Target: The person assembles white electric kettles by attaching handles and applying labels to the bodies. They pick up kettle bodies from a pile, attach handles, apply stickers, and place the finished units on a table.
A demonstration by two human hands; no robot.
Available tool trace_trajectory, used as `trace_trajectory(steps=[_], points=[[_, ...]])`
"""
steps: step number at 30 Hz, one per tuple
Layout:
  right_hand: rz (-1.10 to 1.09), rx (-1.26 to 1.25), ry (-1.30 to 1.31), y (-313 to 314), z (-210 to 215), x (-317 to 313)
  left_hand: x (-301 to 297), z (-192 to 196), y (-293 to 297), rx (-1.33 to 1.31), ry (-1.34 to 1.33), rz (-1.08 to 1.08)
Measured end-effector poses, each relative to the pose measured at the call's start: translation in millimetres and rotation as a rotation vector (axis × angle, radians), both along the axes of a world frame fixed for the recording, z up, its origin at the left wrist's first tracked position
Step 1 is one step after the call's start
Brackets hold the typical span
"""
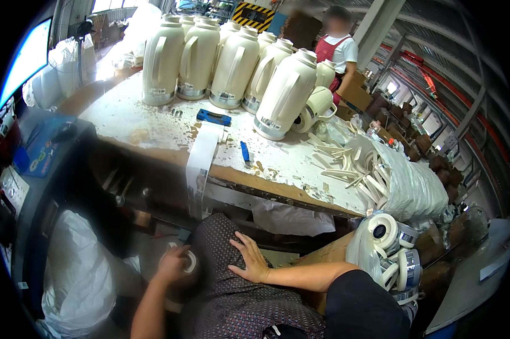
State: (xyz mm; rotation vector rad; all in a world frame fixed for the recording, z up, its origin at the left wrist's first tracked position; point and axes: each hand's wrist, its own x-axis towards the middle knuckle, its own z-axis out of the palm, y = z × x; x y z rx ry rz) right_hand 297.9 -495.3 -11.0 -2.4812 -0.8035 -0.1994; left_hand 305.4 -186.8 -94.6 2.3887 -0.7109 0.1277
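My left hand [174, 263] is low at the left of my lap, its fingers curled around a pale ring-shaped part [192, 262]. Most of that part is hidden by the hand and by shadow, so its full shape cannot be made out. My right hand [251, 261] lies with fingers spread on the dark patterned cloth [218, 240] over my leg, holding nothing. Ahead of both hands, a strip of white labels [201, 161] hangs over the front edge of the worktable [147, 133].
Several cream vacuum jugs [281, 93] stand on the table; one jug [317, 107] lies tilted. Near them are a blue tool [214, 117] and a blue cutter [244, 151]. Loose handles [351, 164] spill from a plastic bag [413, 183]. Round parts [383, 229] fill a box. A person [337, 48] stands behind.
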Motion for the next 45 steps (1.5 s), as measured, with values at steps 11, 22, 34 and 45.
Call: trace_trajectory(steps=[11, 22, 34, 45], points=[[0.006, 0.015, -0.019, -4.9, -2.2, 0.8, -0.9, -12.8, -5.0, 0.033, -0.086, -0.059], [-0.036, -0.013, 0.038, -8.8, -0.2, -1.2, -2.9, -5.7, -12.2, -0.026, 0.102, -0.062], [-0.041, 0.006, -0.011, -12.2, -4.0, 1.5, -1.8, -0.7, -15.5, -0.021, 0.21, -0.075], [-0.026, 0.001, 0.025, -9.5, -5.3, 0.7, -5.5, -4.4, -15.9, 0.071, 0.123, -0.098]])
